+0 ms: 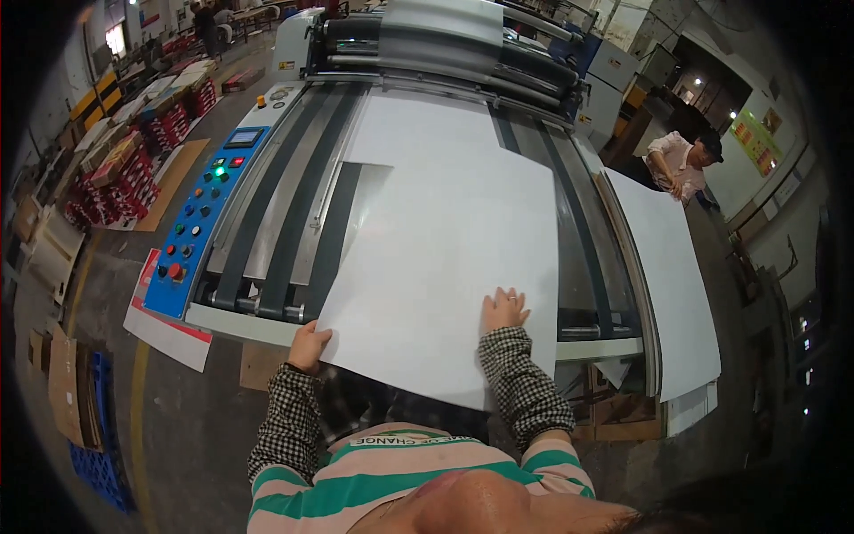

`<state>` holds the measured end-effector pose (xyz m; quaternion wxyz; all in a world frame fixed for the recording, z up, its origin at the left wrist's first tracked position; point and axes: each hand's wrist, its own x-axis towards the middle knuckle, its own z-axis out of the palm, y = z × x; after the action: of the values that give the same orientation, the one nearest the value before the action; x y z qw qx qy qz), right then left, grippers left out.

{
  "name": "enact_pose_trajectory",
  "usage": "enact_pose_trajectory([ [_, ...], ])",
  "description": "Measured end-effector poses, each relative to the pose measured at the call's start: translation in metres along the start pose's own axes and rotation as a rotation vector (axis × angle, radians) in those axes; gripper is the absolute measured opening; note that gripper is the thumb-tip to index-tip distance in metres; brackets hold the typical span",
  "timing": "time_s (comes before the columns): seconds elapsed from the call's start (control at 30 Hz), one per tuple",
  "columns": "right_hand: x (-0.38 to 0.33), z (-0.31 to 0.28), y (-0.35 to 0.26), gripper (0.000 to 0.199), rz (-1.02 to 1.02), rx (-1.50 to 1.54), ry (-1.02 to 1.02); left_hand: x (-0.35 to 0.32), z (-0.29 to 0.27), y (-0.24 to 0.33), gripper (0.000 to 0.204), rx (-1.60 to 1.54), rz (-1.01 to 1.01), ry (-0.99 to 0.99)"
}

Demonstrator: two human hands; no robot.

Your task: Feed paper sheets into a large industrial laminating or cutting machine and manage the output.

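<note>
A large white sheet (427,258) of paper or thin board lies over the machine's dark belts, its near edge overhanging the front rail. My left hand (308,347) pinches its near left corner, thumb on top; the fingers underneath are partly hidden. On the near right part of the same sheet rests my right hand (504,309), palm down with fingers spread and a ring on one finger. Farther in, another white sheet (427,125) leads toward the rollers; where the two overlap is hard to make out. Checked sleeve covers wrap both my forearms.
A blue control panel (206,209) with buttons flanks the belts (298,196) on the left. Rollers (427,44) cross the far end. At right stands a stack of white sheets (667,267), where another person (680,165) leans in. Red-and-white stacks (124,169) line the left floor.
</note>
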<state>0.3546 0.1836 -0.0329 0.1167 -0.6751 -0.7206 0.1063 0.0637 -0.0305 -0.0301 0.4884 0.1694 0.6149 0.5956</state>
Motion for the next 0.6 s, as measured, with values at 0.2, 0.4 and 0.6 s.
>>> enact_pose_trajectory([
  [0.2,-0.023,-0.018,0.012,0.049,-0.060,-0.082,-0.137,-0.031,-0.029,-0.017,0.030,0.067,-0.145,-0.140],
  [0.4,-0.051,-0.002,0.011,0.050,-0.143,-0.061,-0.139,-0.076,-0.051,-0.026,0.029,0.064,-0.249,-0.119],
  [0.6,-0.019,-0.004,-0.013,0.051,-0.162,-0.081,-0.177,-0.053,-0.049,-0.003,0.026,0.060,-0.235,-0.061],
])
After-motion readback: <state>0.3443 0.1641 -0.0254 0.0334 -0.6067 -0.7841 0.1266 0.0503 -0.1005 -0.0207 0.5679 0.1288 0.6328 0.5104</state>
